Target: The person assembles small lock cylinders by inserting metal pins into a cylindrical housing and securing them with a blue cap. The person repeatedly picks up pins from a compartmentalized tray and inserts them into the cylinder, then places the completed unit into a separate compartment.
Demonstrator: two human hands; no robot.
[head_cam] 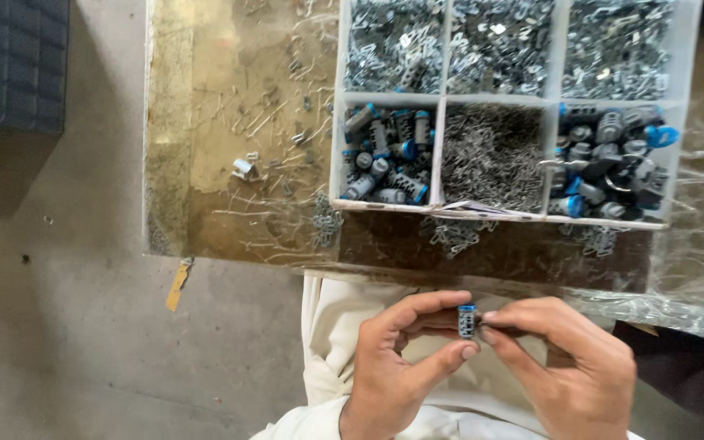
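Both hands meet low in the picture, over my lap in pale cloth. My left hand pinches a small grey cylindrical part with a blue cap between thumb and fingers. My right hand touches the same part from the right with its fingertips. Above them a white compartment tray sits on the worn workbench. Its lower left compartment holds several similar grey and blue parts, and so does its lower right compartment.
The tray's other compartments hold heaps of small metal clips. Loose clips and wire bits lie scattered on the bench. Crinkled clear plastic sheet covers the right side. A dark blue block stands on the concrete floor at left.
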